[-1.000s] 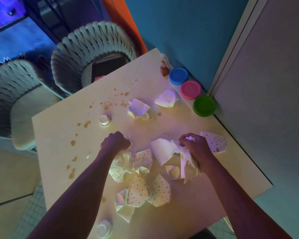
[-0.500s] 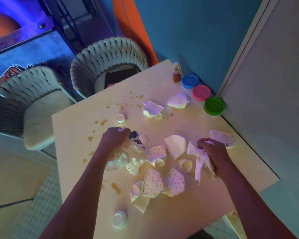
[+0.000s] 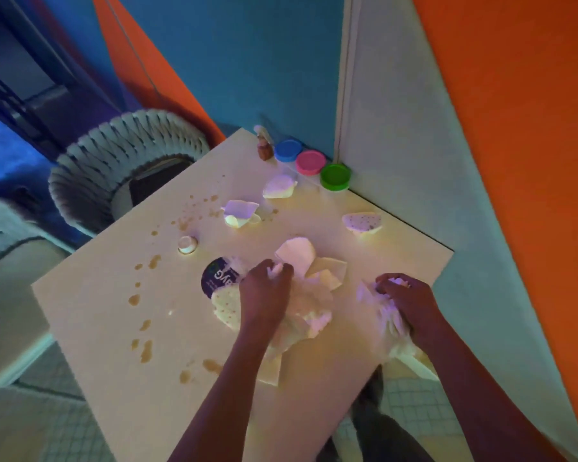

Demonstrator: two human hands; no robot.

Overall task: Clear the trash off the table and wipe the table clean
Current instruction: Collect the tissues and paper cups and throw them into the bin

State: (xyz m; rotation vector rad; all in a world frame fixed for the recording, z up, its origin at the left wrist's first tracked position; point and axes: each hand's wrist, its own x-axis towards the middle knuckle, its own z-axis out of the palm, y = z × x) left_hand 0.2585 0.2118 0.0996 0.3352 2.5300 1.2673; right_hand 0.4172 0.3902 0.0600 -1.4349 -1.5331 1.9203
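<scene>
Crumpled paper trash [image 3: 309, 305] lies near the front of the surface [image 3: 107, 305], gathered under the left hand [image 3: 264, 291], which grips it. Right hand [image 3: 406, 303] clenches another wad of paper [image 3: 386, 316] at the surface's right edge. Brown stains [image 3: 146, 350] dot the left side.

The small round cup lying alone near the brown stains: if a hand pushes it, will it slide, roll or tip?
The small round cup seems to lie on its side, so a push would probably make it roll. It looks thin and light, so it may skid away. The brown stains beside it might be wet and smear.
</scene>
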